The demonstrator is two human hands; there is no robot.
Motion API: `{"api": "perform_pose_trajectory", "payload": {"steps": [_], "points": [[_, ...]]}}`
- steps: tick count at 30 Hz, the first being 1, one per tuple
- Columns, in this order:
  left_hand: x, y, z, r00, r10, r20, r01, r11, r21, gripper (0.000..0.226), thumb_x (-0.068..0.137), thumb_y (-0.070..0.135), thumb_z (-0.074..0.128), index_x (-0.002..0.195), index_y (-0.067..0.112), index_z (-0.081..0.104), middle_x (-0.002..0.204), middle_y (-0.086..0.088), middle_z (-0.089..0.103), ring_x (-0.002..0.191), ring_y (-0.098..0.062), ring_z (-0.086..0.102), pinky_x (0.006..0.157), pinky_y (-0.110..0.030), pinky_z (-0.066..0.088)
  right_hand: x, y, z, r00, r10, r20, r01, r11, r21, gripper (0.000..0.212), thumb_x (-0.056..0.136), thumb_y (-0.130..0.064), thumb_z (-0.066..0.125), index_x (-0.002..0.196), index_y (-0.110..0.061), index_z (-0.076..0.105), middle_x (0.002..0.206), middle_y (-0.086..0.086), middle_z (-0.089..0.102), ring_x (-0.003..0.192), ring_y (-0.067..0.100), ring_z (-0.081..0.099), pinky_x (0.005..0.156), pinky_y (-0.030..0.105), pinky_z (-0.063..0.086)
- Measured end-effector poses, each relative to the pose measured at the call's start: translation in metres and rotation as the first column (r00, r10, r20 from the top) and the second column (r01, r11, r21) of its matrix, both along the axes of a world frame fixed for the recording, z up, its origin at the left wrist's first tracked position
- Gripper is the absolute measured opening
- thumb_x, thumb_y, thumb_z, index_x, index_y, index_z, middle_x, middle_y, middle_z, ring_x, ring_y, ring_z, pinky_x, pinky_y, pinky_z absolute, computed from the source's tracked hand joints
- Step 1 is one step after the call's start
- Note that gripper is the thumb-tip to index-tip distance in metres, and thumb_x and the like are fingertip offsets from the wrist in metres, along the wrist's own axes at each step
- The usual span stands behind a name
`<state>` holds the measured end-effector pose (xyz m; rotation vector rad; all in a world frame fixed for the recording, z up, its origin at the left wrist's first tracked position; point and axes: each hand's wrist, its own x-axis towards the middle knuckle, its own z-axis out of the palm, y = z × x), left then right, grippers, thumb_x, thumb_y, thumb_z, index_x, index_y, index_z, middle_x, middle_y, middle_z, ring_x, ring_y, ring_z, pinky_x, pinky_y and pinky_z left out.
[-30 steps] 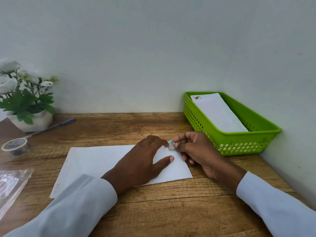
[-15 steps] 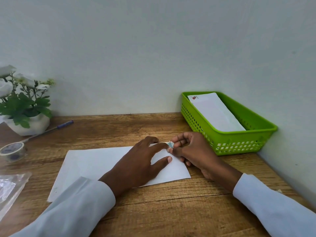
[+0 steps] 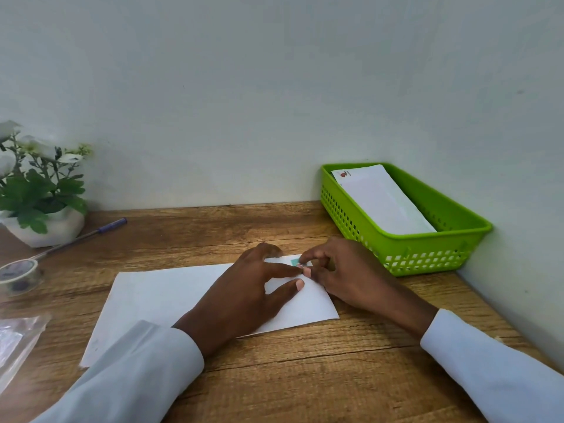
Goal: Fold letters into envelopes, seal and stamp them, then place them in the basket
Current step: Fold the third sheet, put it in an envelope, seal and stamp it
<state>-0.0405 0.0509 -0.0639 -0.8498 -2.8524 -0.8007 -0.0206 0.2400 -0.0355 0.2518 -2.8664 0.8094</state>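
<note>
**Stamp going on at the envelope's far right corner**

I see a wood-grain surface (image 3: 274,377) pushed into a corner, with a plain pale wall behind and another closing in on the right. The white envelope (image 3: 171,294) lies flat near the middle, long side running left to right.

Left hand (image 3: 244,294) rests on the envelope's right half, fingers (image 3: 283,271) spread and straight, holding the paper down. Right hand (image 3: 345,273) sits at the envelope's far right corner, its fingers curled and its forefinger tip on a small teal stamp (image 3: 294,262). I cannot tell whether the stamp is pinched or only pressed flat. Both wrists wear pale sleeves.

The green basket (image 3: 427,254) stands in the far right corner, touching or nearly touching both walls, with a stamped white envelope (image 3: 384,203) leaning inside it.

At the far left: a white pot of flowers (image 3: 39,190) against the wall, a blue pen (image 3: 88,236) lying slantwise beside it, a roll of tape (image 3: 18,276) nearer in. A clear plastic bag (image 3: 15,340) lies at the near left edge.
</note>
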Motion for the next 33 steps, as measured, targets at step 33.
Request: {"api": "perform_pose_trajectory", "payload": {"steps": [33], "points": [[0.006, 0.001, 0.002, 0.996, -0.003, -0.090, -0.020, 0.965, -0.261, 0.087, 0.079, 0.081, 0.013, 0.151, 0.032, 0.023, 0.156, 0.011, 0.023, 0.141, -0.012, 0.026, 0.113, -0.026, 0.023, -0.001, -0.013, 0.000, 1.000, 0.007, 0.012, -0.009, 0.985, 0.172, 0.046, 0.087, -0.026, 0.061, 0.134, -0.028, 0.061, 0.102, -0.004, 0.047, 0.107, 0.022, 0.058, 0.077, 0.026, 0.042]]}}
